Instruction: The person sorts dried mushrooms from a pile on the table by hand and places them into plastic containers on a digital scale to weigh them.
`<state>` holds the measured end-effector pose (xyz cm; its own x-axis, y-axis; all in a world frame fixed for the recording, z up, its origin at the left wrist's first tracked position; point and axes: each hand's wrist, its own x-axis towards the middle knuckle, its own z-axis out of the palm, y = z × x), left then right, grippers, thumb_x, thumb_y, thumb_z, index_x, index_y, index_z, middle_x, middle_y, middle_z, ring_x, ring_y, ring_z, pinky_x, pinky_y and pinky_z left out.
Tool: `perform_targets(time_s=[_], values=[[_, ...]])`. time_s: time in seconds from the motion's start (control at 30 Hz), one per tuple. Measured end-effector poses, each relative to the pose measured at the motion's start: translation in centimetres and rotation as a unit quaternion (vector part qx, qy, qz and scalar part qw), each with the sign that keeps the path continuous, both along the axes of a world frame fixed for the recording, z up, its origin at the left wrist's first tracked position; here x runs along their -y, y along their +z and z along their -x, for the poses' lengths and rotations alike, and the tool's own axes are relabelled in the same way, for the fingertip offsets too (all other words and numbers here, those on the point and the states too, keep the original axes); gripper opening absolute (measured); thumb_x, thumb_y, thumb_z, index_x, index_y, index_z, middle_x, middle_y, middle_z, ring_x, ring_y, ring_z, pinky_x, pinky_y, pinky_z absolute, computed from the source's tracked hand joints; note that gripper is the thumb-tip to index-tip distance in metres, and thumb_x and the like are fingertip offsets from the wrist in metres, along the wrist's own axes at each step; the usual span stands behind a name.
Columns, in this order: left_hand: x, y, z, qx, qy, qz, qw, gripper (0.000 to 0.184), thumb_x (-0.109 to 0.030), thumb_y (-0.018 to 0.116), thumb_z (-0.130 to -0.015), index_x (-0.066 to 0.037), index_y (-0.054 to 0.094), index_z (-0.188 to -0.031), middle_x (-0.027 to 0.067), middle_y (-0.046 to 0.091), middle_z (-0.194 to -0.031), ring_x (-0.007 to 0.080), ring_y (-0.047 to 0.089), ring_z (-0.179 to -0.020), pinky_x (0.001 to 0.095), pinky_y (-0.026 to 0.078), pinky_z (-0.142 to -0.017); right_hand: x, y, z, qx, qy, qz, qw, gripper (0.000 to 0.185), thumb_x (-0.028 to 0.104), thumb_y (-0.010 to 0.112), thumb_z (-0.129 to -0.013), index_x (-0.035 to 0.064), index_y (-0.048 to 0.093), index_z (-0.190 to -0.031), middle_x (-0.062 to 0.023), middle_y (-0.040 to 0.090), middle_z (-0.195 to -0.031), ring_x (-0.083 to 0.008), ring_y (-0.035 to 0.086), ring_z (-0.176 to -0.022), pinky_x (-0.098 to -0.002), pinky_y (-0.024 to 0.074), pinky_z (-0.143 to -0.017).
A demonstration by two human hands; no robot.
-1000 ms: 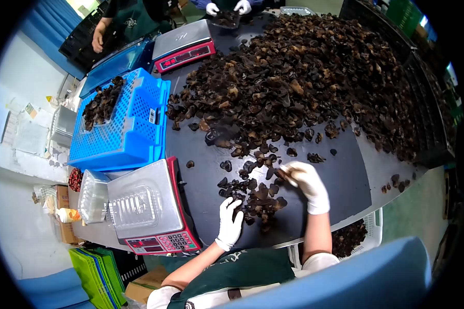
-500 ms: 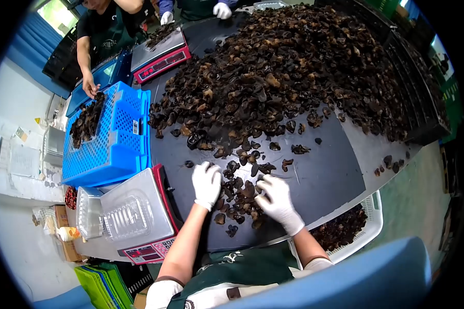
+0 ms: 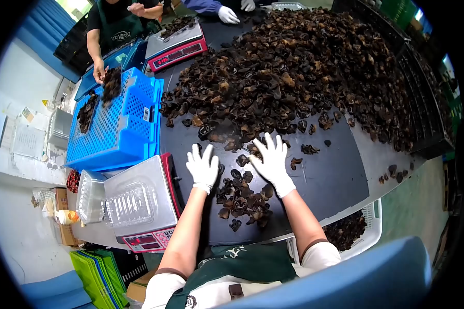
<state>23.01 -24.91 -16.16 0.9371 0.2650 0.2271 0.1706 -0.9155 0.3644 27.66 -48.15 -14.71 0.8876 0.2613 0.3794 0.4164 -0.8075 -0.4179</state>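
On the black tabletop [image 3: 330,180], a small cluster of wood-ear mushrooms [image 3: 246,203] lies nearer than the main heap [image 3: 283,77]; left hand [image 3: 203,168] and right hand [image 3: 272,164], gloved, are palm-down with fingers spread, apparently for broad coverage of loose pieces [image 3: 295,164].

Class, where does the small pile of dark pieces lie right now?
In the head view, the small pile lies on the dark tabletop, lower in the picture than the left hand and right hand, right of the closer scale.

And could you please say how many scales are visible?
2: the near scale, under a clear tray, and the far scale, beyond the blue crate; others may be hidden.
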Motion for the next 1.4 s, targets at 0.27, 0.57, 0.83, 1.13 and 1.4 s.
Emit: perform_targets(time_s=[0.27,0.57,0.83,1.13,1.4], values=[[2.9,3.4,9.5,-0.04,-0.298,0.15,0.942,0.027,-0.018,0.062,-0.088,-0.016,0.068,-0.114,0.0133,0.052,-0.138,0.0393,0.044,-0.131,0.055,0.029,-0.11,2.9,3.5,7.9,-0.113,0.337,-0.043,0.934,0.047,0.035,0.068,-0.083,0.0102,0.059,-0.122,-0.012,0.052,-0.137,-0.0365,0.045,-0.127,-0.0516,0.0331,-0.106],[2.3,2.6,18.6,-0.191,-0.215,0.032,0.957,0.127,-0.071,0.077,-0.058,-0.003,0.023,-0.152,0.0424,0.006,-0.151,0.0583,0.004,-0.141,0.0688,0.006,-0.11,9.7,5.0,12.6,-0.178,0.159,0.088,0.967,0.101,0.052,0.086,-0.055,0.0062,0.049,-0.137,-0.0255,0.035,-0.145,-0.0483,0.031,-0.134,-0.0634,0.021,-0.11],[3.5,1.6,11.0,-0.118,-0.181,0.056,0.975,0.14,-0.08,0.073,-0.049,-0.003,0.02,-0.153,0.0365,0.006,-0.155,0.0553,0.004,-0.143,0.0674,0.006,-0.111,5.2,2.3,10.8,-0.167,0.184,0.069,0.966,0.119,0.043,0.09,-0.047,-0.0047,0.035,-0.141,-0.0358,0.029,-0.144,-0.0567,0.023,-0.136,-0.0657,0.0153,-0.113],[1.9,2.7,9.6,-0.012,-0.184,0.188,0.965,0.102,-0.043,0.083,-0.066,-0.006,0.034,-0.148,0.0277,0.029,-0.149,0.0453,0.031,-0.136,0.0516,0.027,-0.113,7.3,5.0,7.2,-0.286,0.238,-0.108,0.922,0.099,0.044,0.085,-0.063,0.0053,0.042,-0.143,-0.0234,0.037,-0.149,-0.0373,0.035,-0.138,-0.0442,0.0288,-0.114],[-1.1,-2.0,3.6,0.052,-0.041,0.188,0.98,0.041,-0.02,0.054,-0.096,-0.003,0.052,-0.133,0.0207,0.051,-0.135,0.0352,0.046,-0.129,0.0423,0.035,-0.11,8.3,0.6,6.9,-0.325,-0.003,-0.471,0.82,0.021,-0.001,0.061,-0.087,-0.0016,0.065,-0.108,-0.0085,0.069,-0.1,-0.0129,0.064,-0.091,-0.0277,0.0514,-0.085]])
